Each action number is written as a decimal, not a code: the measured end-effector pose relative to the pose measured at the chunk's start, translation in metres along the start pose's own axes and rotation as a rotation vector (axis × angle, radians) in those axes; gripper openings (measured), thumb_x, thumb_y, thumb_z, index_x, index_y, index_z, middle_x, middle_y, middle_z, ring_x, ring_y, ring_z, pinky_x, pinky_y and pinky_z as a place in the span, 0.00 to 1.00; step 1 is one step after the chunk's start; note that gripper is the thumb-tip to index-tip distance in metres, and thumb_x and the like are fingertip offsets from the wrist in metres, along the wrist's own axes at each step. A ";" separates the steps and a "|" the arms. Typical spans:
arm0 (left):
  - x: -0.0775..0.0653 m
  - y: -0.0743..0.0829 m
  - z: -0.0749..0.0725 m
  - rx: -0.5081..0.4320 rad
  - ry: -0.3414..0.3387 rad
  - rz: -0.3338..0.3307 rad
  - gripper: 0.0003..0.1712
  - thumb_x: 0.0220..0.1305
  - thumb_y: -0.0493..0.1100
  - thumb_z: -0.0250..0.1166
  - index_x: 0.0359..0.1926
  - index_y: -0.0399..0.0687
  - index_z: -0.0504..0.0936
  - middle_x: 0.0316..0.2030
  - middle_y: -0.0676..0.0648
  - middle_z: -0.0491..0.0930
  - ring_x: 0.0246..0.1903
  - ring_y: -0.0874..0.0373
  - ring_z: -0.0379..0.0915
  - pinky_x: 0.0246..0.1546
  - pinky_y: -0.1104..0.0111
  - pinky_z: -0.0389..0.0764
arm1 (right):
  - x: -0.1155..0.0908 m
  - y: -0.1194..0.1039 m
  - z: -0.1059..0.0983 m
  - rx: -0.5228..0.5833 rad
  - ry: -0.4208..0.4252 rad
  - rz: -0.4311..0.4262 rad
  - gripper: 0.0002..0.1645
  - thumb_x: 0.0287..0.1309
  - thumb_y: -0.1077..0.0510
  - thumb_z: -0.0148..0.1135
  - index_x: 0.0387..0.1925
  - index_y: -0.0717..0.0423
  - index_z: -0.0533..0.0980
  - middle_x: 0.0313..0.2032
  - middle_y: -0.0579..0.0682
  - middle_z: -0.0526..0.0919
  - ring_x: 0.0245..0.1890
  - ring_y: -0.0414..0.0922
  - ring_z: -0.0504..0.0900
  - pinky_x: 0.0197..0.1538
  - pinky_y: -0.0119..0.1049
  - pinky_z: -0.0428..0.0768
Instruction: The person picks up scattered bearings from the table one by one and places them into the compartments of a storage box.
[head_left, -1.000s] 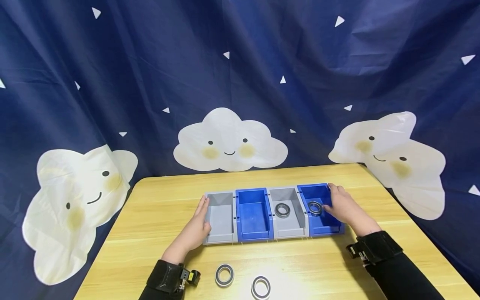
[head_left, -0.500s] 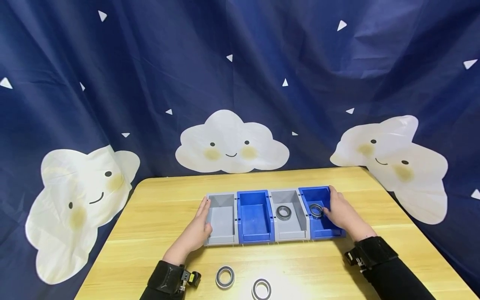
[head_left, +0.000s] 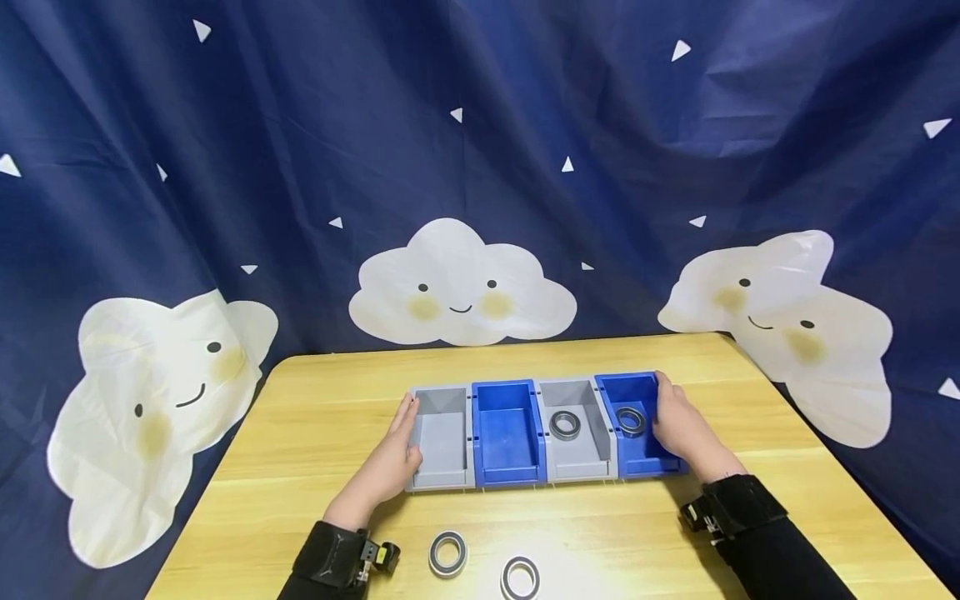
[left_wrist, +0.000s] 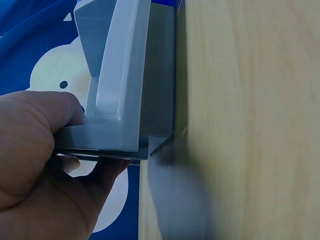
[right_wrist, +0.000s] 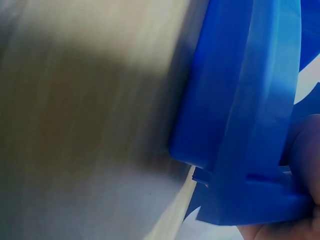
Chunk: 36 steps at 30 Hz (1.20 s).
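Grey and blue plastic storage bins stand joined side by side in a row. My left hand (head_left: 382,467) holds the outer wall of the leftmost grey bin (head_left: 442,446); in the left wrist view its thumb hooks over the rim (left_wrist: 112,132) and its fingers lie beneath. At the other end, my right hand (head_left: 693,433) grips the side wall of the rightmost blue bin (head_left: 641,457), whose underside fills much of the right wrist view. One ball bearing (head_left: 565,437) lies in the right-hand grey bin (head_left: 585,457), another bearing (head_left: 631,433) in the rightmost blue bin.
Two more bearings lie on the wooden table (head_left: 300,467) in front of the row, a left one (head_left: 433,554) and a right one (head_left: 506,578). The other blue bin (head_left: 508,442) holds nothing. Behind the table hangs a dark blue curtain (head_left: 480,75) with white clouds.
My right thumb has drawn back from beside the bearing to the blue bin's side wall. The left hand keeps its hold, and the row of bins stays about where it was.
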<state>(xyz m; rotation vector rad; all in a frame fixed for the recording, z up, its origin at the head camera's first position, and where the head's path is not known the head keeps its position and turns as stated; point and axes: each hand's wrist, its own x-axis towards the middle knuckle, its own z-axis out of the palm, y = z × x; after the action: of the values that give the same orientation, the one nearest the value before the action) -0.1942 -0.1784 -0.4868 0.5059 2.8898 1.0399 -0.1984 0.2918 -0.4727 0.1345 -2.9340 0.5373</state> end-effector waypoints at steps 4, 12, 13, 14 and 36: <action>0.001 0.003 0.002 0.009 0.019 -0.009 0.45 0.65 0.30 0.54 0.79 0.39 0.43 0.80 0.43 0.32 0.69 0.42 0.62 0.59 0.58 0.77 | 0.000 0.001 0.001 0.000 -0.008 0.018 0.47 0.49 0.74 0.56 0.68 0.82 0.46 0.51 0.84 0.66 0.42 0.67 0.77 0.48 0.63 0.78; -0.001 0.008 0.005 0.037 0.045 -0.034 0.45 0.66 0.29 0.54 0.79 0.39 0.45 0.80 0.42 0.33 0.39 0.56 0.78 0.24 0.72 0.75 | 0.004 0.002 0.000 0.008 0.012 0.009 0.45 0.50 0.74 0.53 0.68 0.82 0.47 0.52 0.86 0.65 0.48 0.73 0.75 0.51 0.66 0.76; -0.001 0.008 0.005 0.036 0.048 -0.035 0.45 0.66 0.29 0.54 0.79 0.39 0.45 0.80 0.42 0.33 0.38 0.56 0.78 0.24 0.72 0.75 | 0.004 0.002 0.000 0.006 0.011 0.010 0.44 0.50 0.74 0.53 0.68 0.82 0.47 0.52 0.86 0.65 0.48 0.73 0.74 0.52 0.66 0.75; -0.001 0.009 0.005 0.033 0.050 -0.037 0.45 0.66 0.29 0.54 0.79 0.39 0.45 0.80 0.43 0.33 0.38 0.56 0.78 0.25 0.70 0.76 | 0.005 0.001 0.000 0.006 0.006 0.014 0.44 0.51 0.74 0.53 0.68 0.82 0.47 0.53 0.86 0.65 0.49 0.73 0.74 0.52 0.66 0.75; -0.031 0.050 -0.012 0.122 0.137 0.130 0.27 0.67 0.35 0.61 0.67 0.40 0.73 0.70 0.37 0.66 0.68 0.38 0.62 0.66 0.46 0.67 | 0.003 -0.002 0.000 0.013 -0.010 0.028 0.44 0.53 0.74 0.53 0.68 0.83 0.46 0.51 0.85 0.65 0.42 0.68 0.77 0.49 0.64 0.77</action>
<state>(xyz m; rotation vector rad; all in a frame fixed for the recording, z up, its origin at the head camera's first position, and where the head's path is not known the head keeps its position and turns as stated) -0.1515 -0.1591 -0.4490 0.6622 3.0926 0.9524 -0.2017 0.2900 -0.4720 0.0987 -2.9464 0.5615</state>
